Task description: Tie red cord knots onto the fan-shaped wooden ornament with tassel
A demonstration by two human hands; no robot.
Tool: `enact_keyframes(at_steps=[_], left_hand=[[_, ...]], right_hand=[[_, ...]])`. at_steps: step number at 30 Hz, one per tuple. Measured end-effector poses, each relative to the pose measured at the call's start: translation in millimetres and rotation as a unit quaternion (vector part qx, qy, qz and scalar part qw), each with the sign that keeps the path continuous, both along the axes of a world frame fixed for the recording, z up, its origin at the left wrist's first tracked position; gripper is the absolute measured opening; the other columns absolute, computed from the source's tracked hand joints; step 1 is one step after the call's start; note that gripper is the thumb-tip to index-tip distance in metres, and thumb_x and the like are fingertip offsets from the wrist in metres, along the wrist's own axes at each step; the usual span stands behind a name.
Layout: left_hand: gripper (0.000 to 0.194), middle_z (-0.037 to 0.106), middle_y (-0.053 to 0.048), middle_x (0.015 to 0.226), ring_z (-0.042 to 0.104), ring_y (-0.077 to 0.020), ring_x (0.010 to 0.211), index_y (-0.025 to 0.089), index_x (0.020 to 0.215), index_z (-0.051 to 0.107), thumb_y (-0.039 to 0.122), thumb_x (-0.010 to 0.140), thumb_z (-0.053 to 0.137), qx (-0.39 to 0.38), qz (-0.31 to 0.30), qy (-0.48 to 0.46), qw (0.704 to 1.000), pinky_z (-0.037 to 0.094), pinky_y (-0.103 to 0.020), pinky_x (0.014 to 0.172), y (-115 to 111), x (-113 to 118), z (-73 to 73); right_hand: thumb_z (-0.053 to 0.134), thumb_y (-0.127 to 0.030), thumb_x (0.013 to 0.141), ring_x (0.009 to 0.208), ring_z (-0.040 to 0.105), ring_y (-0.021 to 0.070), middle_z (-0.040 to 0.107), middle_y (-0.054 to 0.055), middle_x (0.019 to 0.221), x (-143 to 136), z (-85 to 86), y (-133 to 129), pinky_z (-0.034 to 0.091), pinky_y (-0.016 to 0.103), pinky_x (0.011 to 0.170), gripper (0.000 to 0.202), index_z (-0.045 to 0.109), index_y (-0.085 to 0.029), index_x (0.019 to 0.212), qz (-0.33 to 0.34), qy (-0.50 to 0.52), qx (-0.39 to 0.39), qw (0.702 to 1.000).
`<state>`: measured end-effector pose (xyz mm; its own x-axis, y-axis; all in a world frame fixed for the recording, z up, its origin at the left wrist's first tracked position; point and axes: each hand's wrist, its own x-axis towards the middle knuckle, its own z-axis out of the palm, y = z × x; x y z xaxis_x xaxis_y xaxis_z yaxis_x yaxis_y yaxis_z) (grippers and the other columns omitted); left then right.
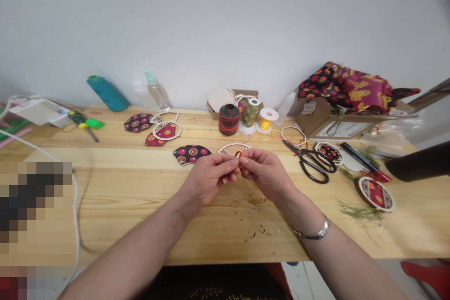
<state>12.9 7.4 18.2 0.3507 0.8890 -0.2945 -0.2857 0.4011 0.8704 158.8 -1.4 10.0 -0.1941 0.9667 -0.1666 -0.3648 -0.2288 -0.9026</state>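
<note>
My left hand [213,173] and my right hand [262,171] meet over the middle of the wooden table, thumbs and forefingers pinched together. Between the fingertips a small loop of red cord [238,154] stands up, and both hands grip it. Just behind the hands lies a pale lattice frame [230,146], partly hidden by them. A dark patterned fan-shaped piece [192,153] rests behind my left hand. Black-handled scissors [312,161] lie open to the right of my right hand.
Spools of red-black thread [228,120], green thread [250,115] and yellow thread [266,121] stand near the wall. Patterned fabric [351,85] tops a cardboard box [321,119] at the right. A teal cone [108,93] leans at the left; a white cable [75,197] crosses the table.
</note>
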Motion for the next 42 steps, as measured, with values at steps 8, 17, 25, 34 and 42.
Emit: enact_keyframes(at_steps=[8,17,25,34,42], left_hand=[[0.018,0.061,-0.001,0.053,0.049,-0.0055,0.045,0.011,0.064,0.070,0.028,0.062,0.077,0.035,-0.024,0.010,0.999,0.028,-0.018,0.042,1,-4,1.1],[0.018,0.060,0.000,0.053,0.050,-0.0048,0.044,0.012,0.065,0.070,0.028,0.064,0.077,0.053,-0.036,0.012,0.998,0.030,-0.016,0.042,1,-6,1.0],[0.011,0.065,-0.001,0.060,0.049,-0.0037,0.043,0.013,0.068,0.072,0.023,0.068,0.075,0.089,-0.034,0.007,0.995,0.032,-0.016,0.042,2,-7,-4.1],[0.010,0.062,-0.001,0.057,0.043,-0.0024,0.041,0.012,0.066,0.071,0.021,0.067,0.073,0.094,0.031,0.029,0.995,0.029,-0.017,0.042,0,-1,-2.8],[0.014,0.065,-0.002,0.060,0.042,-0.0028,0.041,0.011,0.067,0.069,0.025,0.069,0.072,0.103,0.069,0.071,0.990,0.027,-0.018,0.041,2,-1,-4.6]], right_hand=[[0.078,-0.029,0.064,0.048,0.046,0.0051,0.062,-0.001,0.059,3,-0.8,0,0.031,0.020,0.048,0.022,0.063,-0.014,0.070,0.037,0.051,-0.009,0.998],[0.079,-0.028,0.064,0.048,0.047,0.0055,0.062,-0.001,0.058,4,-1.0,0,0.031,0.020,0.048,0.020,0.065,-0.015,0.069,0.051,0.072,-0.008,0.996],[0.079,-0.027,0.064,0.047,0.047,0.0051,0.063,-0.001,0.057,6,2.8,0,0.030,0.019,0.047,0.019,0.065,-0.015,0.068,0.063,0.070,0.001,0.996],[0.074,-0.028,0.066,0.048,0.042,0.0051,0.061,-0.002,0.060,4,3.4,1,0.029,0.021,0.048,0.016,0.067,-0.016,0.073,0.003,-0.031,0.024,0.999],[0.067,-0.029,0.070,0.050,0.039,0.0075,0.053,-0.004,0.053,8,8.6,2,0.031,0.024,0.049,0.013,0.067,-0.016,0.069,-0.044,-0.226,0.107,0.967]])
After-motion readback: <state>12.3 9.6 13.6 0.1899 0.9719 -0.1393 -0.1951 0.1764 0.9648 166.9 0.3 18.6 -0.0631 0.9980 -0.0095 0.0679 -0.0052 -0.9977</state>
